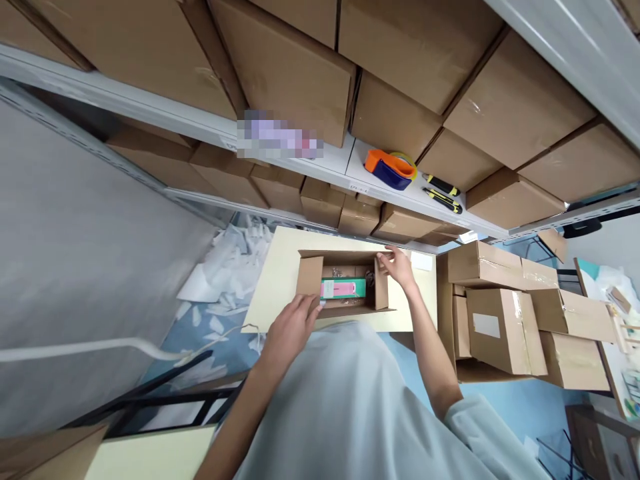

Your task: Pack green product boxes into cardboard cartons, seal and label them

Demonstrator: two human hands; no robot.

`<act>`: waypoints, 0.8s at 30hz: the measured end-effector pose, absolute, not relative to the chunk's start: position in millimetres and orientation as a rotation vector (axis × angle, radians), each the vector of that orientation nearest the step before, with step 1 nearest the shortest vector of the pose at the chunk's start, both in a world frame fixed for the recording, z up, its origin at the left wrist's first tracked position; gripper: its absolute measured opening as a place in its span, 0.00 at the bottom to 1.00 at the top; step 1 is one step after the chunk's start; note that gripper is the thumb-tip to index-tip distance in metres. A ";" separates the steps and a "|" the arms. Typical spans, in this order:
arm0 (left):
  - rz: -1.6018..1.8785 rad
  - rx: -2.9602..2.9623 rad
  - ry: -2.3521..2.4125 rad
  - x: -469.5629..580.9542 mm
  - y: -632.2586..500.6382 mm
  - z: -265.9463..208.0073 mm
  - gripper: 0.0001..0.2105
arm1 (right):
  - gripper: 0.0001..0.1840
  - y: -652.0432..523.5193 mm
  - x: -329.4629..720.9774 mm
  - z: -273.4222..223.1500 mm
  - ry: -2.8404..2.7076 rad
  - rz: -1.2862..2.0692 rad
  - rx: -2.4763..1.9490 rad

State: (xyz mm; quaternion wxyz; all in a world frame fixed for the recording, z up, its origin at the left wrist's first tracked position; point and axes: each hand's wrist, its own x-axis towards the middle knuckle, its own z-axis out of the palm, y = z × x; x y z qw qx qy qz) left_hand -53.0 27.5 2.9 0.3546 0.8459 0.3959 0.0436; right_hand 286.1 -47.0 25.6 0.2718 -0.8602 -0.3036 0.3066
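Note:
An open cardboard box (341,311) stands on a pale yellow table with its flaps up. Inside lies a green and pink package (345,288) with a whitish label at its left end; some clear plastic shows beside it. At the near left corner of the box, my left hand (291,327) has its fingers closed over the edge. My right hand (399,265) grips the right flap near the far corner, thumb and fingers on the cardboard.
Shelves of cardboard cartons (395,93) rise in front, holding an orange and blue tape dispenser (391,169) and utility knives (443,193). Stacked boxes (500,327) stand to the right. White scraps (227,260) lie at left, near a pale cable (100,348).

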 end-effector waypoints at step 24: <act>0.503 1.986 1.333 -13.9 85.5 -64.4 0.15 | 0.30 -144.6 256.0 -27.1 -0.901 0.922 -2.148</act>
